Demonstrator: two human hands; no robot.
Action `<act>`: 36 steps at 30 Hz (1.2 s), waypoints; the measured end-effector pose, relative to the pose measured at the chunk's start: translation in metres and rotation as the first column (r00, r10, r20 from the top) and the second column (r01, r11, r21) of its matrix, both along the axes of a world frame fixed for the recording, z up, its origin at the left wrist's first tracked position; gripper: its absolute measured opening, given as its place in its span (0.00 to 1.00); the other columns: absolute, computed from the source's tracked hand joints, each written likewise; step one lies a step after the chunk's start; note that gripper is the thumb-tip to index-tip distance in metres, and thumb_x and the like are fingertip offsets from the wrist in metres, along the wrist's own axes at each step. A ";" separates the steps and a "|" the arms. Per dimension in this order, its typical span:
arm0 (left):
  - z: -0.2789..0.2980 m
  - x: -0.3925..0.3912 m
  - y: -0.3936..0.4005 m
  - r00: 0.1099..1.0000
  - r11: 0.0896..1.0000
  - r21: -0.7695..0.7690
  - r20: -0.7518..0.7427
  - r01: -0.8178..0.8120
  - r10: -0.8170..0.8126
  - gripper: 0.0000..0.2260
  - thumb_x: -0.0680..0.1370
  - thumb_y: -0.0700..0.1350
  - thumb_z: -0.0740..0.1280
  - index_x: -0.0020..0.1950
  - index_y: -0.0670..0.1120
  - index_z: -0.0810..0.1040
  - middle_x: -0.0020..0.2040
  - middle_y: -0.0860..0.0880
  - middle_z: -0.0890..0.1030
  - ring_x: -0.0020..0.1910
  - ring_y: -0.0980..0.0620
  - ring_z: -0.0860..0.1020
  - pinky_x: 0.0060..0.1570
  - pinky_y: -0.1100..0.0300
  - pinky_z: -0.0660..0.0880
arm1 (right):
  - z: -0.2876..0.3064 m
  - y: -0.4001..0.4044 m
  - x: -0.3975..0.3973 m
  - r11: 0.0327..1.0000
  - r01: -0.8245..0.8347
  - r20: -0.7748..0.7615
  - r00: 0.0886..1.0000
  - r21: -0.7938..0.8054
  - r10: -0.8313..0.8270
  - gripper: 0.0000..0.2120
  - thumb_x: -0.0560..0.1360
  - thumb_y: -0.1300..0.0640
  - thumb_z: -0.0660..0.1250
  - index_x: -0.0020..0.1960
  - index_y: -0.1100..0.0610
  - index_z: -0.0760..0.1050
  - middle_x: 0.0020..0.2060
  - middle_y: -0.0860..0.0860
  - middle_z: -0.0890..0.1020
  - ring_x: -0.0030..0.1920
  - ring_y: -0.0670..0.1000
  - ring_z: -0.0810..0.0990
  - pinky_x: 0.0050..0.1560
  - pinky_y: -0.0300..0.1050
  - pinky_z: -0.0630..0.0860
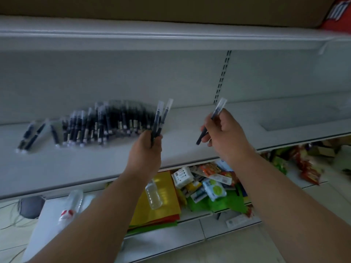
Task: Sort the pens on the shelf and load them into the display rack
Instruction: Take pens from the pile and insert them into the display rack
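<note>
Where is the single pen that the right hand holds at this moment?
In the head view, the single pen is right of centre, gripped by the right hand above the white shelf.

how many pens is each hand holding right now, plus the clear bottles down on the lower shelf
Pens in the left hand: 2
Pens in the right hand: 1
Clear bottles on the lower shelf: 2
Total: 5

The heap of pens on the shelf is too blurred to count.

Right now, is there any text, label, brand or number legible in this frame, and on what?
None can be read.
Pens on the shelf: labels blurred.
Packets on the lower shelf: print too small.
Red box, top right: white marks, cropped and unreadable.
Bottle label: blurred.
</note>
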State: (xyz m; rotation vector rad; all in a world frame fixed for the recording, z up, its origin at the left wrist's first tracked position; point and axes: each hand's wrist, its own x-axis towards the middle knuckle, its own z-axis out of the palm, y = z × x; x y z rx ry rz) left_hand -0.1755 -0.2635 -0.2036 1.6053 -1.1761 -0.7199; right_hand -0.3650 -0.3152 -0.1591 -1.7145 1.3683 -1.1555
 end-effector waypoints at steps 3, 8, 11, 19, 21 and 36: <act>0.001 -0.034 -0.010 0.999 1.000 0.022 -0.047 0.018 -0.017 0.09 0.81 0.46 0.58 0.55 0.54 0.77 0.37 0.53 0.76 0.33 0.52 0.73 0.36 0.54 0.69 | -0.001 -0.004 -0.035 1.000 0.022 0.004 1.000 -0.006 -0.022 0.07 0.82 0.53 0.59 0.46 0.51 0.71 0.39 0.49 0.82 0.35 0.48 0.81 0.43 0.58 0.81; 0.000 -0.069 -0.028 0.999 0.997 0.065 -0.027 0.037 -0.036 0.07 0.81 0.49 0.60 0.46 0.51 0.75 0.35 0.49 0.75 0.32 0.48 0.71 0.34 0.52 0.68 | -0.001 -0.026 -0.068 0.996 0.066 -0.037 0.997 -0.054 -0.068 0.08 0.81 0.51 0.61 0.45 0.51 0.73 0.37 0.49 0.81 0.40 0.51 0.82 0.46 0.60 0.80; 0.003 -0.080 -0.048 0.991 0.993 0.088 0.104 0.075 -0.084 0.10 0.81 0.50 0.60 0.43 0.46 0.72 0.35 0.46 0.75 0.33 0.47 0.71 0.35 0.53 0.68 | -0.002 -0.042 -0.081 0.986 0.098 -0.058 0.993 -0.131 -0.106 0.04 0.79 0.53 0.65 0.49 0.54 0.75 0.39 0.50 0.82 0.42 0.50 0.82 0.46 0.58 0.80; 0.015 -0.138 -0.120 0.941 0.979 0.117 0.279 0.165 -0.192 0.13 0.82 0.50 0.58 0.42 0.46 0.71 0.36 0.45 0.76 0.35 0.44 0.75 0.33 0.54 0.67 | 0.005 -0.079 -0.147 0.953 0.254 -0.021 0.965 -0.166 -0.261 0.12 0.77 0.43 0.61 0.49 0.52 0.74 0.40 0.51 0.82 0.42 0.54 0.83 0.44 0.61 0.79; 0.014 -0.156 -0.127 0.932 0.976 0.124 0.299 0.177 -0.207 0.13 0.82 0.50 0.58 0.42 0.46 0.71 0.36 0.46 0.76 0.34 0.46 0.74 0.30 0.55 0.66 | 0.010 -0.088 -0.166 0.938 0.289 -0.041 0.953 -0.189 -0.301 0.08 0.81 0.50 0.62 0.51 0.55 0.74 0.40 0.49 0.82 0.43 0.50 0.83 0.45 0.58 0.80; 0.009 -0.288 -0.180 0.979 0.988 0.134 0.197 -0.081 0.053 0.11 0.83 0.49 0.56 0.43 0.47 0.70 0.35 0.48 0.74 0.31 0.50 0.71 0.28 0.60 0.65 | 0.015 -0.199 -0.271 0.974 0.029 -0.211 0.974 -0.224 -0.077 0.11 0.80 0.48 0.63 0.45 0.56 0.73 0.38 0.49 0.82 0.40 0.51 0.83 0.42 0.54 0.80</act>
